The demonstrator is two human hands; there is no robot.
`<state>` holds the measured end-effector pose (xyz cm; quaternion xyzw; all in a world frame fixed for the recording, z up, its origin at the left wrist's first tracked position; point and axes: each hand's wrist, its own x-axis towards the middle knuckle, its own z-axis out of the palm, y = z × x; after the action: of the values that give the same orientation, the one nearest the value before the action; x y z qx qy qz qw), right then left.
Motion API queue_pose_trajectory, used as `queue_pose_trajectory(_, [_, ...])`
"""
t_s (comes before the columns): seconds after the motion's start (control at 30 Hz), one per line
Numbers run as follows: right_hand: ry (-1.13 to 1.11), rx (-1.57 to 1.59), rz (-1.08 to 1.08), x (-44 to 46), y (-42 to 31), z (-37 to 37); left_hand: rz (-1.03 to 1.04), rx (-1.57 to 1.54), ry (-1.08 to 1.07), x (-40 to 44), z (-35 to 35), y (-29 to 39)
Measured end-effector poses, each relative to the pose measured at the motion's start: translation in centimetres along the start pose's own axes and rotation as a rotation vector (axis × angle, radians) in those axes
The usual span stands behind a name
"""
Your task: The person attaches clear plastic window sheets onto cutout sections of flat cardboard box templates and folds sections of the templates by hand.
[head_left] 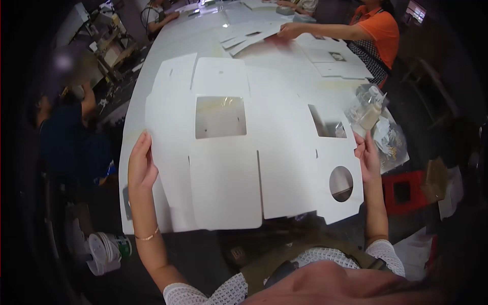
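Note:
A large flat white cardboard box blank (226,178) spans the space before me, held up above the table's near end. It has a rectangular window with a shiny film over it, a second cut-out at the right, a round hole near the lower right corner, and slits between its flaps. My left hand (142,163) is closed on the blank's left edge, fingers pointing up. At the opposite edge, my right hand (370,158) grips the blank, its fingertips partly hidden by the card.
A long white table (190,35) stretches away. Across it, a co-worker in an orange top (378,30) handles white card pieces (251,35). Bottles (371,116) stand on a side surface at right. A red stool (404,193) and a white bucket (104,247) are on the floor. Another person (73,137) is at left.

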<state>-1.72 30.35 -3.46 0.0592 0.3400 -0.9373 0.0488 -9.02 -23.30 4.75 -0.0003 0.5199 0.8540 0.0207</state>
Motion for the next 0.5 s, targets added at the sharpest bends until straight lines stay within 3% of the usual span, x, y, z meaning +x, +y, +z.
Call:
queue_pose_trajectory(0.07, [-0.1,-0.336,-0.102,-1.6,0.1,0.5,0.019,-0.047,0.104,0.6,-1.7,-1.0])
queue_pose_trajectory(0.1, [-0.086,-0.489,-0.105,-2.7,0.5,4.4,0.008,-0.046,0.128,0.8,-2.5,-1.1])
queue_pose_trajectory(0.13, [-0.191,-0.711,0.042,-3.1,-0.4,3.7,-0.009,-0.04,0.152,0.8,-3.5,-1.3])
queue_pose_trajectory(0.2, [-0.32,-0.9,0.089,-2.7,-0.5,4.8,-0.002,-0.08,0.104,1.1,-6.1,-1.6])
queue_pose_trajectory(0.3, [-0.242,-0.901,0.032,-1.0,-0.1,4.9,0.078,0.03,0.334,0.1,-4.2,-1.1])
queue_pose_trajectory(0.5, [-0.044,-0.965,0.111,-0.3,5.1,3.2,0.044,0.391,0.464,-2.4,-8.0,-4.9])
